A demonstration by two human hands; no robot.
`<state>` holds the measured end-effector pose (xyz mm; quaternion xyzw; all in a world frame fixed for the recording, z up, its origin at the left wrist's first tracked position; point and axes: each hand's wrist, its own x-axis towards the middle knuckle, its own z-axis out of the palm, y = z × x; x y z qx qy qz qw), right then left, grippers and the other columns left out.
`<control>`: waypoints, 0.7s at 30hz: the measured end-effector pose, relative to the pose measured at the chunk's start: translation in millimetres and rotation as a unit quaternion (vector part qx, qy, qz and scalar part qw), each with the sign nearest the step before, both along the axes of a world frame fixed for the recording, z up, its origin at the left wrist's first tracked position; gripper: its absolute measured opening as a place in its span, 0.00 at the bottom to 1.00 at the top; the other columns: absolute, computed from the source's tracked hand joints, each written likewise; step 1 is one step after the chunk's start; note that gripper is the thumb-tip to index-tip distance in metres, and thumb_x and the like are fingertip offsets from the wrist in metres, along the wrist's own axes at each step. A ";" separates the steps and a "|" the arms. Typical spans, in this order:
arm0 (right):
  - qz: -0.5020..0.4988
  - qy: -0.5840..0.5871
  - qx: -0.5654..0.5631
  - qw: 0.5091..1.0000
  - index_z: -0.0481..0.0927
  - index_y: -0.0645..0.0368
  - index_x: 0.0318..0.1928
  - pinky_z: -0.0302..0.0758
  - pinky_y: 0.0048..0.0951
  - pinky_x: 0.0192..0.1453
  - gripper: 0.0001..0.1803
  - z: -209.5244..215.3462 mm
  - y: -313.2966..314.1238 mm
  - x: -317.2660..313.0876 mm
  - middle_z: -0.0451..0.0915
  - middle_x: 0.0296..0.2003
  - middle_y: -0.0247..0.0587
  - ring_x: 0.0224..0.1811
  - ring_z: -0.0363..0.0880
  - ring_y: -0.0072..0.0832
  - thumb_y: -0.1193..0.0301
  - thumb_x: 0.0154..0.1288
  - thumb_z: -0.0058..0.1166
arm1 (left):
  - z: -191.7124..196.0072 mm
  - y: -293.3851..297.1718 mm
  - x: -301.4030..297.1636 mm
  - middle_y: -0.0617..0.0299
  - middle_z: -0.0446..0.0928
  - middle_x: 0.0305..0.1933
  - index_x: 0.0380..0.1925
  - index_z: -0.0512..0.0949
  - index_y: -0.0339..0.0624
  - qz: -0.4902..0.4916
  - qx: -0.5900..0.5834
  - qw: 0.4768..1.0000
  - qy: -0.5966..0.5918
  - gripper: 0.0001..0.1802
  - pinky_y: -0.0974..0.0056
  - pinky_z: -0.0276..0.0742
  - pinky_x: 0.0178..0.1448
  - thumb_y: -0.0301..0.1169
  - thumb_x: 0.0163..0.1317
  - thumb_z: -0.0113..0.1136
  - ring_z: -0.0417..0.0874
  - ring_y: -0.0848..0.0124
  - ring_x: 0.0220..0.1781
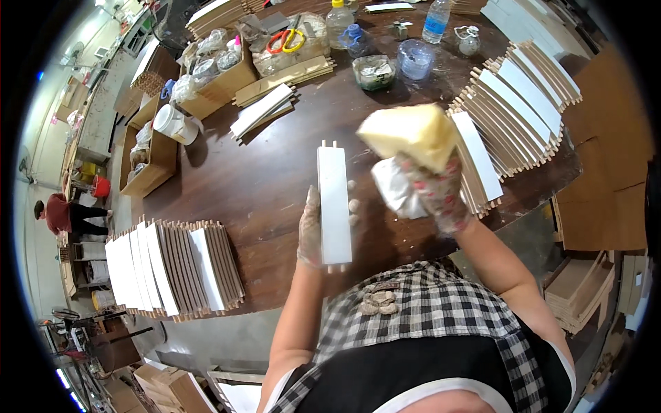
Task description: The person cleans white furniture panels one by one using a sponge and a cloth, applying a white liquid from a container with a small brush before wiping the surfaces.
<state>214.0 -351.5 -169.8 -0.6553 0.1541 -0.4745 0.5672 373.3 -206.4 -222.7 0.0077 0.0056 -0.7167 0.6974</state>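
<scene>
My left hand (310, 230), in a pale stained glove, grips a narrow white board (334, 199) from underneath. The thumb lies along its left edge and fingertips show past its right edge. Wooden dowels stick out of both board ends. My right hand (441, 193), in a flower-patterned glove, is raised right of the board and closed on a large yellow sponge (410, 131). A white cloth (398, 189) hangs beside the sponge, apparently in the same hand. The sponge and hand are slightly blurred and apart from the board.
Rows of dowelled boards lie at the left (169, 268) and right (516, 103) of the brown table (268, 172). Farther back are a jar (374, 72), a clear tub (416, 60), bottles (436, 22), scissors (286, 41) and cartons (220, 82). Another person (62, 215) stands far left.
</scene>
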 end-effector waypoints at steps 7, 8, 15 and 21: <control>-0.020 -0.011 -0.314 0.949 0.66 0.54 0.54 0.79 0.40 0.51 0.31 -16.2 13.8 63.6 0.73 0.50 0.49 0.46 0.79 0.40 0.72 0.46 0.63 | -13.6 -5.6 -39.0 0.56 0.72 0.54 0.62 0.60 0.40 0.118 0.072 0.961 -0.240 0.43 0.65 0.80 0.47 0.62 0.58 0.50 0.78 0.69 0.49; -0.070 0.059 -0.364 0.927 0.67 0.55 0.53 0.78 0.39 0.49 0.29 -11.9 -7.7 60.0 0.73 0.50 0.47 0.45 0.79 0.38 0.73 0.49 0.60 | 2.5 -2.6 -31.4 0.56 0.76 0.45 0.57 0.67 0.40 -0.035 0.087 0.985 -0.144 0.39 0.67 0.80 0.41 0.63 0.60 0.47 0.79 0.68 0.37; 0.075 -0.022 0.112 0.991 0.67 0.63 0.57 0.79 0.28 0.50 0.25 -8.7 -70.0 41.7 0.76 0.48 0.44 0.46 0.79 0.31 0.75 0.58 0.56 | 49.4 38.1 -23.4 0.58 0.74 0.49 0.64 0.60 0.38 0.042 0.208 0.884 -0.416 0.33 0.66 0.77 0.48 0.29 0.58 0.57 0.77 0.71 0.45; 0.148 -0.110 0.227 0.956 0.69 0.64 0.55 0.78 0.31 0.51 0.23 -29.9 -28.7 21.5 0.75 0.49 0.43 0.47 0.78 0.32 0.65 0.63 0.57 | 25.9 86.2 23.9 0.53 0.64 0.63 0.67 0.53 0.35 0.257 0.299 0.541 -0.743 0.39 0.62 0.60 0.66 0.36 0.62 0.59 0.65 0.65 0.64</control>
